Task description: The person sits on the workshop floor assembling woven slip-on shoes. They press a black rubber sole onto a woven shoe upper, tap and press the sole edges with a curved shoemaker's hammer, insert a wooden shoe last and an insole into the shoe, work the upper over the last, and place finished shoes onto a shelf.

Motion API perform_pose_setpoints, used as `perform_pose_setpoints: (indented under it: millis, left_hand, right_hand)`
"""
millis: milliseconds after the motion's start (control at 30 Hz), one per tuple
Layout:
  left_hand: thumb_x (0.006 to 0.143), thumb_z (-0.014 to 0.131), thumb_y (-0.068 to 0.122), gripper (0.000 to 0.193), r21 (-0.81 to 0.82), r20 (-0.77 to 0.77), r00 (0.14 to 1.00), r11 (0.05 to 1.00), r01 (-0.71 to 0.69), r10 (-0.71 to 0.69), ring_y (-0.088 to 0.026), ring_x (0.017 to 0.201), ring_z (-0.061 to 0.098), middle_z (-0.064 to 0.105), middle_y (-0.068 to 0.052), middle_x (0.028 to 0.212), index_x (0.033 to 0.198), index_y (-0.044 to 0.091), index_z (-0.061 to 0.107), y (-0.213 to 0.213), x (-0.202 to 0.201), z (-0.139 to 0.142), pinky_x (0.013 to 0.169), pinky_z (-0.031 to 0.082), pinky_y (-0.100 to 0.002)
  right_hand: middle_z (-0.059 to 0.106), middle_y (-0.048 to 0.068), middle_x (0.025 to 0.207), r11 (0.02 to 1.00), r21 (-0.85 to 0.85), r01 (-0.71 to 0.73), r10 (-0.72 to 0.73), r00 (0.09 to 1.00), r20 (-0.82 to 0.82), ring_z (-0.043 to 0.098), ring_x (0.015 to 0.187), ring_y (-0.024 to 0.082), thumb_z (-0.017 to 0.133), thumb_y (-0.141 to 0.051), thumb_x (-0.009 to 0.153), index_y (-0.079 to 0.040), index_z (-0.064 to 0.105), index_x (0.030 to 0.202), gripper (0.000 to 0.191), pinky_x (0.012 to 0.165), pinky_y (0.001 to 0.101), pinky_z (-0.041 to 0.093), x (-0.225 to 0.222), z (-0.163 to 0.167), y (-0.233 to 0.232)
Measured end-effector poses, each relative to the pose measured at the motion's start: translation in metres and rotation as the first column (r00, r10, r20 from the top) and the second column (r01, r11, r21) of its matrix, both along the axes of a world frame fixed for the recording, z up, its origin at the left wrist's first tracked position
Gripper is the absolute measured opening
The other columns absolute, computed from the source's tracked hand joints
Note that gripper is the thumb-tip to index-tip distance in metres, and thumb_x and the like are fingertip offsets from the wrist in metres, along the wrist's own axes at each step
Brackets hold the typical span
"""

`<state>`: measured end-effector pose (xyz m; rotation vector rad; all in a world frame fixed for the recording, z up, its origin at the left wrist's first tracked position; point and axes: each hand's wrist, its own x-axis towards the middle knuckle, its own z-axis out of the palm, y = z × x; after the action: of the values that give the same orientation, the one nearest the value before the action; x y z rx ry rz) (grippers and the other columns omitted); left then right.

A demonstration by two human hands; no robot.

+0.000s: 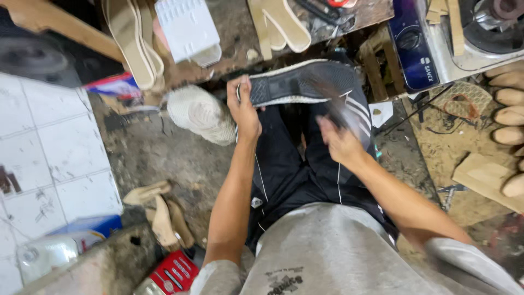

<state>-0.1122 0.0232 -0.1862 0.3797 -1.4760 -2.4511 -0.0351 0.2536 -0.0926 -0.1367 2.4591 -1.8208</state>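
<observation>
A dark shoe sole (297,82) with a pale, whitish rim is held sole-up over the person's lap, lying roughly level with its length running left to right. Its near-left end shows a fine gridded tread; the rest looks smoother and dark grey. A blurred dark tool (338,112), too smeared to identify, rests against the sole's right half, angled down toward the lap
</observation>
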Motion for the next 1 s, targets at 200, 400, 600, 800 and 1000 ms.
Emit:
perform_pose_setpoints:
  millis: [200, 400, 600, 800, 1000]
  left_hand:
    - [0.109, 0.051, 0.020, 0.014, 0.032, -0.033, 0.999, 0.999, 0.026, -0.025, -0.011, 0.065, 0.058, 0.057, -0.001, 0.094, 0.112, 0.008, 0.057, -0.001, 0.002, -0.003, 0.047, 0.048, -0.028]
    - [0.109, 0.049, 0.018, 0.015, 0.008, -0.012, 1.000, 1.000, 0.003, -0.003, -0.010, 0.068, 0.058, 0.056, -0.001, 0.097, 0.115, 0.006, 0.057, 0.000, 0.000, -0.012, 0.047, 0.048, -0.028]
    - [0.111, 0.050, 0.018, 0.015, -0.004, -0.045, 0.999, 1.000, 0.002, -0.003, -0.011, 0.067, 0.057, 0.054, -0.001, 0.095, 0.117, 0.006, 0.057, -0.002, 0.001, -0.012, 0.049, 0.048, -0.028]
    - [0.110, 0.051, 0.021, 0.017, -0.007, -0.047, 0.998, 0.999, 0.038, -0.038, -0.011, 0.071, 0.059, 0.057, -0.001, 0.099, 0.118, 0.007, 0.057, -0.003, -0.001, -0.008, 0.051, 0.047, -0.027]
    - [0.107, 0.061, 0.018, 0.025, -0.166, -0.027, 0.993, 0.980, 0.107, -0.113, -0.010, 0.081, 0.059, 0.058, -0.001, 0.106, 0.129, 0.007, 0.057, -0.005, 0.002, 0.026, 0.057, 0.051, -0.025]
  right_hand:
    - [0.059, 0.008, 0.076, 0.871, -0.489, 0.052, -0.193, 0.951, -0.243, 0.057, 0.063, 0.014, 0.052, -0.025, 0.108, 0.000, 0.056, 0.106, 0.026, 0.061, 0.0294, 0.050, 0.006, -0.003, 0.008]
    - [0.056, 0.014, 0.063, 0.977, 0.047, 0.207, -0.213, 0.950, 0.227, 0.054, 0.049, 0.020, 0.056, -0.025, 0.105, 0.003, 0.056, 0.091, 0.032, 0.045, 0.0337, 0.044, 0.009, -0.006, 0.020]
    - [0.057, 0.011, 0.084, 0.699, -0.706, 0.112, -0.479, 0.807, -0.346, 0.058, 0.064, 0.019, 0.059, -0.036, 0.107, -0.004, 0.049, 0.107, 0.033, 0.056, 0.0320, 0.052, 0.007, -0.016, 0.036]
    - [0.056, 0.011, 0.070, 0.822, -0.409, 0.396, -0.433, 0.901, 0.003, 0.055, 0.054, 0.019, 0.056, -0.034, 0.110, -0.001, 0.054, 0.098, 0.035, 0.049, 0.0334, 0.050, 0.015, -0.026, 0.060]
    - [0.052, 0.009, 0.059, 0.882, -0.190, 0.431, -0.386, 0.893, 0.232, 0.051, 0.042, 0.017, 0.054, -0.038, 0.109, -0.001, 0.050, 0.089, 0.042, 0.040, 0.0324, 0.043, 0.013, -0.026, 0.056]
